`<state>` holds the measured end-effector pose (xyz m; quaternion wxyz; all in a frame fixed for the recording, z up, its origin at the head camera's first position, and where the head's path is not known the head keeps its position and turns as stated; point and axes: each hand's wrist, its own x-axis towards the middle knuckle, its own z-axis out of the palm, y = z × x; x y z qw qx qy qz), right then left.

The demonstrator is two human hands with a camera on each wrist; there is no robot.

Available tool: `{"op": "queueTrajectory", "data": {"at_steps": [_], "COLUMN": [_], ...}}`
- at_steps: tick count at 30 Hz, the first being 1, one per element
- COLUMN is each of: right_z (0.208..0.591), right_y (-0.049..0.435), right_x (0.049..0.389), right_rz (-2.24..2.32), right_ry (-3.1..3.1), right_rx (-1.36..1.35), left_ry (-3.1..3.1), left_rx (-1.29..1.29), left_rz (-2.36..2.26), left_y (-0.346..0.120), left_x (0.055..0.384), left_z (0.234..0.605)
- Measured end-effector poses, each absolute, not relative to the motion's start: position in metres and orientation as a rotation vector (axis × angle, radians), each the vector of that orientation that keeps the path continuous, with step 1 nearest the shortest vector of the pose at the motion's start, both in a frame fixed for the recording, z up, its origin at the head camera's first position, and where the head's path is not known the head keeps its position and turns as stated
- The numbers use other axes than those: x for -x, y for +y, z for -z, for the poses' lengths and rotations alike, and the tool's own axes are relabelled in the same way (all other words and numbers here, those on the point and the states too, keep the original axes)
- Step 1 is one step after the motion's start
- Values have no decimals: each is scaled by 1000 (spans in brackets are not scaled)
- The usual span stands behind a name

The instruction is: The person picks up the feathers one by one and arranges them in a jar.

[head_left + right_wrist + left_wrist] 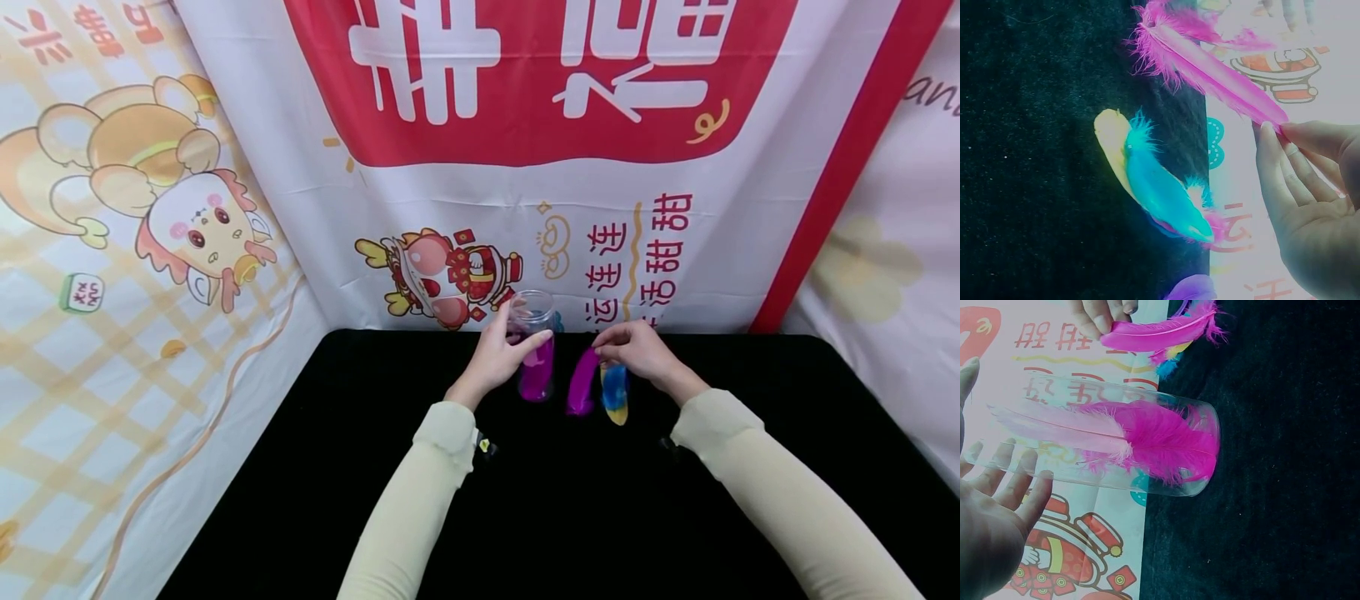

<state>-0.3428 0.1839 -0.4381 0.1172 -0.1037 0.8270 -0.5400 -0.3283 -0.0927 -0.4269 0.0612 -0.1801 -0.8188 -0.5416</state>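
Observation:
My left hand (497, 348) grips the upper part of a clear, open-topped cylindrical jar (534, 304), fingers on one side and thumb on the other. Inside the jar lie magenta feathers (1166, 444) and a pale pink feather (1066, 428). Just right of the jar, my right hand (637, 348) pinches a magenta feather (1216, 72) by its tip between thumb and fingers. The feather's fluffy end hangs down. Below that hand lies a small pile of feathers, with a blue feather (1157, 190) over a yellow feather (1112, 134) and bits of pink showing under them.
A black-covered table (570, 517) stretches under both arms. Behind it hangs a printed white and red cloth (480, 192), close to the jar. A purple feather (1192, 289) shows at the bottom of the right wrist view.

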Motion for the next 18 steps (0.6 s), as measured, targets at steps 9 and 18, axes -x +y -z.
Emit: {"op": "queueTrajectory", "data": {"at_steps": [9,18], "right_z": [429,417], "right_y": [183,185], "right_x": [343,342], "right_rz": [1622,1605], "right_ry": [2421,2483], "right_rx": [356,416], "left_ry": [-2483,-2479], "left_rx": [542,547], "left_rz": [1639,1637], "left_y": [-93,-92], "left_x": [329,329], "left_z": [428,427]}}
